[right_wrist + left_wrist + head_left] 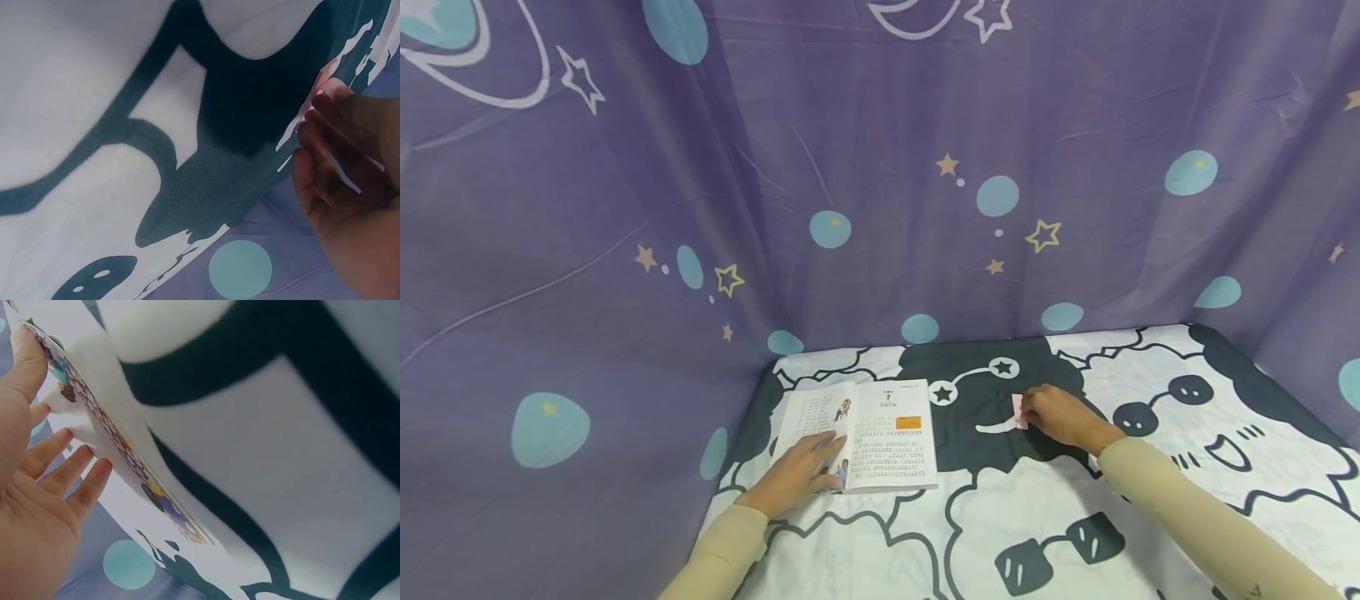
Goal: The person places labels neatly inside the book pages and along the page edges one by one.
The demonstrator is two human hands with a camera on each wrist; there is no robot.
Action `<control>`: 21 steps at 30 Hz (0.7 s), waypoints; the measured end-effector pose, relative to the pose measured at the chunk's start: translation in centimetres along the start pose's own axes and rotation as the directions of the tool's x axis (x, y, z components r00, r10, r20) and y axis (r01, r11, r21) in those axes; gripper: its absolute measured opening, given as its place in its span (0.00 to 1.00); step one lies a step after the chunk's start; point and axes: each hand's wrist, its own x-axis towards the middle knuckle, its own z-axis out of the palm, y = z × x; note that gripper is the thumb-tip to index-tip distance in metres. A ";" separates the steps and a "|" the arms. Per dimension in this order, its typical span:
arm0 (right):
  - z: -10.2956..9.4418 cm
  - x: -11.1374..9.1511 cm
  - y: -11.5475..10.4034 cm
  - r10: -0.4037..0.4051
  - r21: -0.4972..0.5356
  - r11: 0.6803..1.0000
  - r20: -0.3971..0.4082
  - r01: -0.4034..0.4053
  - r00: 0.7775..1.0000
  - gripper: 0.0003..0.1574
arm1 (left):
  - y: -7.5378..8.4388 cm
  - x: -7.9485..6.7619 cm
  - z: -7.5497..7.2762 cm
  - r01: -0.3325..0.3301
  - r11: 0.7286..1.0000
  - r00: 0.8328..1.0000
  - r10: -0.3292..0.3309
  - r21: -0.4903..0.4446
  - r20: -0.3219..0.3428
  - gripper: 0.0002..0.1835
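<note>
Here, a right hand (1062, 415) pinches a pink slip (1018, 411) on the patterned surface (1045, 500) to the right of an open book (887, 471), whose left page (812, 414), beneath a left hand (797, 473) with fingers spread, could flip or crease if that hand lifts or slides.

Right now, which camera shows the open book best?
The head view: both open pages of the book face the camera, though the left hand covers part of one. The left wrist view shows it only steeply slanted, with a colourful strip. I can't make it out in the right wrist view.
</note>
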 end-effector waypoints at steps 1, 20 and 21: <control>0.0 0.1 0.0 0.003 -0.005 1.000 0.001 -0.003 1.000 0.11 | 0.0 0.1 0.0 0.003 1.000 1.000 -0.003 -0.001 0.002 0.40; -0.5 0.5 -0.2 0.116 0.070 0.990 0.042 -0.118 0.992 0.10 | -0.2 0.2 0.1 0.005 1.000 1.000 -0.005 -0.004 0.003 0.40; -0.5 0.5 -0.2 0.115 0.059 0.991 0.042 -0.118 0.992 0.11 | -0.1 0.2 0.1 0.006 1.000 1.000 -0.006 -0.003 0.004 0.40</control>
